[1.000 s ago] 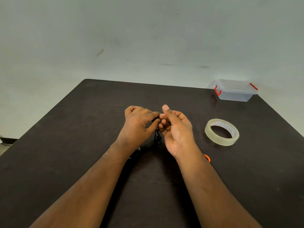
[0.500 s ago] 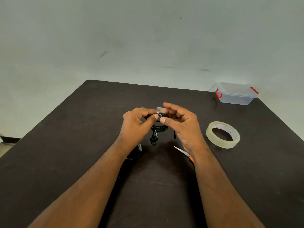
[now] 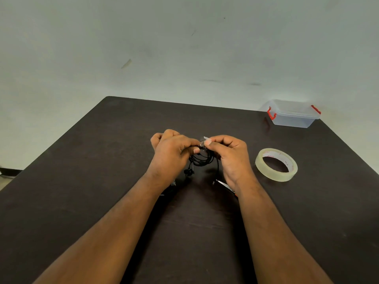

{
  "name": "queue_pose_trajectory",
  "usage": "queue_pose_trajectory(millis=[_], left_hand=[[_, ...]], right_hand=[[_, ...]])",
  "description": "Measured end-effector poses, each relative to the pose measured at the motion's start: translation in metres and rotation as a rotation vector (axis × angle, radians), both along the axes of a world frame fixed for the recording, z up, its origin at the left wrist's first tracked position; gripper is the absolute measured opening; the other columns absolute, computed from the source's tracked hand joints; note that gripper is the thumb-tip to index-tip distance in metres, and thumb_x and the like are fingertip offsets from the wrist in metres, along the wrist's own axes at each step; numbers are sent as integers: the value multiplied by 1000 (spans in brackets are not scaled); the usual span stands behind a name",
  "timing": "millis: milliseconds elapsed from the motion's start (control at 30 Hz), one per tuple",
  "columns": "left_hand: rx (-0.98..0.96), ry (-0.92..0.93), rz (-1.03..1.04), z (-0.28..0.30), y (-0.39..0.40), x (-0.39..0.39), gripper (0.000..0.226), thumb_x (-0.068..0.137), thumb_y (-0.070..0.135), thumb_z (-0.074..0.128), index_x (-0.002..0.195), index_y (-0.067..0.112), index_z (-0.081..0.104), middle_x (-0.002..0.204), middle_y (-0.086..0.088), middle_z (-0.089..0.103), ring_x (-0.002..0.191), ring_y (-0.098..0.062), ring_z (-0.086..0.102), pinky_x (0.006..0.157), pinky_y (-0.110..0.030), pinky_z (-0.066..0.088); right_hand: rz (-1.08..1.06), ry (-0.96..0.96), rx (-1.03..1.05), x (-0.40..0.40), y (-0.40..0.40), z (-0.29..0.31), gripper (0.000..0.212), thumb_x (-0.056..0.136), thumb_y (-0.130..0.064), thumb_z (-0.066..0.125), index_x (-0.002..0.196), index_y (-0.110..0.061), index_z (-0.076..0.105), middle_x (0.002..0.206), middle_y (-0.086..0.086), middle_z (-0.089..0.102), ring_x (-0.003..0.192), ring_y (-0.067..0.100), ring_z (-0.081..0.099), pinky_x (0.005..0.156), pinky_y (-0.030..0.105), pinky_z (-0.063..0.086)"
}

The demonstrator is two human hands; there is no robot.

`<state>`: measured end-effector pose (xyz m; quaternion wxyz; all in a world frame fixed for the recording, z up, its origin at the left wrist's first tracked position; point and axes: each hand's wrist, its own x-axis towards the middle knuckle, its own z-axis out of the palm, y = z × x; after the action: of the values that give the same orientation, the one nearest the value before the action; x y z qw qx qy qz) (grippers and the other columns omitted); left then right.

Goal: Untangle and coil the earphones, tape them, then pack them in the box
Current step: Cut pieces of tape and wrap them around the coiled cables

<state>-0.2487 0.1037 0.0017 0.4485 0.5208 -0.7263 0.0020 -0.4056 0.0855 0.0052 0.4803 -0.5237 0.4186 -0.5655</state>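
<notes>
Item: black earphones, coiled, held above the middle of the desk, earbuds and plug dangling below the loop.

Left hand: fingers curled, the top of the coil pinched.

Right hand: thumb and forefinger pinched on a short strip of clear tape at the top of the coil.

Tape roll: flat on the desk, right of the hands.

Box: clear, red clasps, lid on, far right corner.

Scissors: partly hidden under the right wrist.

Risks, as judged: the strip may be folded onto itself or stuck to a fingertip; if the left pinch is slackened, the coil may spring loose; dangling ends may be missed by the tape.
</notes>
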Motion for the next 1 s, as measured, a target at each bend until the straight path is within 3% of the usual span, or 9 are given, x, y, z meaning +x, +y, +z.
queue_pose_trajectory(millis=[133, 200, 300, 433, 600, 700, 867, 1000], left_hand=[[-37, 50, 45, -1, 2, -2, 28, 79, 29, 74, 107, 28, 72, 77, 18, 60, 92, -11, 48, 84, -30, 20], [-79, 19, 51, -1, 3, -1, 39, 79, 28, 76, 117, 29, 67, 78, 18, 63, 88, -8, 47, 85, -30, 19], [-211, -98, 43, 0, 2, 0, 32, 83, 24, 74, 113, 30, 67, 75, 18, 61, 87, -11, 50, 88, -33, 19], [-265, -131, -2, 2, 5, -3, 32, 84, 22, 69, 109, 33, 53, 82, 14, 65, 88, -13, 53, 92, -38, 22], [-238, -157, 10, 5, 8, -6, 34, 82, 14, 73, 99, 32, 50, 79, 13, 63, 86, -16, 57, 91, -44, 26], [-264, -208, 28, 5, 8, -5, 20, 84, 12, 71, 93, 28, 64, 76, 11, 63, 86, -20, 58, 87, -50, 31], [-242, -295, 85, 2, 6, -6, 21, 86, 15, 70, 104, 26, 73, 81, 9, 68, 88, -22, 59, 86, -55, 39], [-96, -312, 78, 1, 2, -8, 24, 85, 9, 69, 105, 21, 72, 90, 3, 70, 96, -29, 54, 85, -58, 42]], right_hand=[[-3, -108, 74, 2, 1, 3, 11, 73, -3, 77, 71, -14, 76, 73, 5, 72, 74, 16, 68, 72, 27, 52], [27, -185, 131, 1, 3, 6, 14, 73, -2, 78, 80, -13, 72, 77, 8, 72, 72, 19, 67, 69, 30, 53], [66, -264, 223, 0, 4, 8, 29, 76, -2, 75, 95, -18, 60, 80, 10, 71, 63, 20, 64, 59, 28, 52], [75, -347, 311, 1, 4, 7, 29, 79, -2, 69, 92, -22, 52, 73, 3, 67, 64, 19, 61, 66, 36, 50], [51, -305, 296, 2, 2, 7, 32, 76, -4, 73, 84, -23, 49, 71, 5, 65, 66, 25, 60, 62, 34, 50], [13, -287, 279, 2, 2, 6, 34, 74, -2, 74, 79, -23, 48, 75, 10, 64, 72, 30, 59, 56, 30, 51], [-69, -235, 245, 4, 2, 7, 34, 74, 7, 66, 79, -19, 45, 73, 15, 51, 63, 28, 55, 48, 29, 47], [-174, -125, 172, 7, 1, 3, 32, 75, 0, 70, 77, -18, 43, 73, 12, 46, 64, 26, 52, 61, 38, 47]])
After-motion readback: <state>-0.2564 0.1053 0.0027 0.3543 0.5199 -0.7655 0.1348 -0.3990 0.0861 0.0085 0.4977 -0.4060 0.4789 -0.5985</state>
